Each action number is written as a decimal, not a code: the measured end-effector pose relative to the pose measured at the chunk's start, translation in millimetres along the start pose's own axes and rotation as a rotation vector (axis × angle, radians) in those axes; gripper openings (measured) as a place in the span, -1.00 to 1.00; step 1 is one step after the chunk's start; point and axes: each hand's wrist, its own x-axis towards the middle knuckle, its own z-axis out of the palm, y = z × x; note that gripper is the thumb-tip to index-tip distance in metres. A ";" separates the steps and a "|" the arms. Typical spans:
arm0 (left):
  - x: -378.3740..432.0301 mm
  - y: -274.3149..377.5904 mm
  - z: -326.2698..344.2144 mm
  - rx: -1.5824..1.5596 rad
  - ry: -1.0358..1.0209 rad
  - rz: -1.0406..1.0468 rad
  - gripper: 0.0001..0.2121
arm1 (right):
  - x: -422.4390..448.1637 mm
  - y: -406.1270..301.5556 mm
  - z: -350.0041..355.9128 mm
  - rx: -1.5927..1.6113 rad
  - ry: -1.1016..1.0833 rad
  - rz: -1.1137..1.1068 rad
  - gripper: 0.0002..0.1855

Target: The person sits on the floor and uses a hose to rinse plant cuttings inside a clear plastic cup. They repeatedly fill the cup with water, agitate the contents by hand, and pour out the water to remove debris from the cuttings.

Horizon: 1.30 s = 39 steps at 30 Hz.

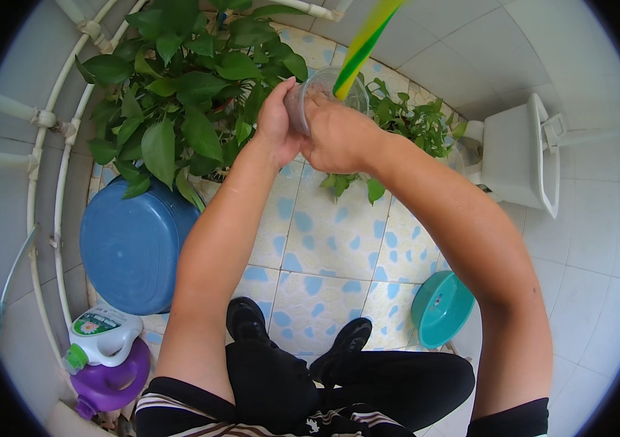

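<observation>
A clear plastic cup (362,90) is tilted on its side in front of me, its mouth towards the right. My left hand (280,123) wraps around the cup's base end and holds it. My right hand (337,131) is at the mouth, some fingers reaching inside; the fingertips are partly hidden. A yellow-and-green striped rod (362,54) slants from the top edge down to the right hand's knuckles. Whether that hand grips the rod or the cup's rim is unclear.
Leafy green potted plants (195,93) crowd the far left. Below them leans a blue plastic basin (129,246), near white (108,333) and purple (116,377) detergent jugs. A teal basin (441,308) stands right, under a white wall-mounted cistern (515,155). White pipes (37,169) line the left wall.
</observation>
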 end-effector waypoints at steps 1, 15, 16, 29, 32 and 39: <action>1.6 -1.3 -0.8 -0.005 -0.023 -0.006 -0.53 | 3.8 5.1 2.4 0.095 -0.032 0.003 -0.60; -7.4 4.5 0.4 0.049 0.009 -0.012 -0.56 | 3.9 -21.7 -45.0 -0.131 -0.467 0.127 -0.80; -8.9 4.3 -0.1 0.050 -0.026 -0.006 -0.56 | 7.8 -29.8 -44.6 -0.181 -0.489 0.143 -0.74; -9.8 -6.7 -6.1 0.012 0.058 0.014 -0.55 | 8.1 -14.5 -12.7 0.115 -0.412 0.131 -0.70; -6.7 -7.8 -2.0 0.009 0.080 0.019 -0.56 | 5.6 3.9 9.6 0.386 -0.191 0.150 -0.68; -10.1 3.1 0.3 0.030 0.002 0.023 -0.60 | -5.6 -16.4 18.6 0.638 0.094 0.173 -0.64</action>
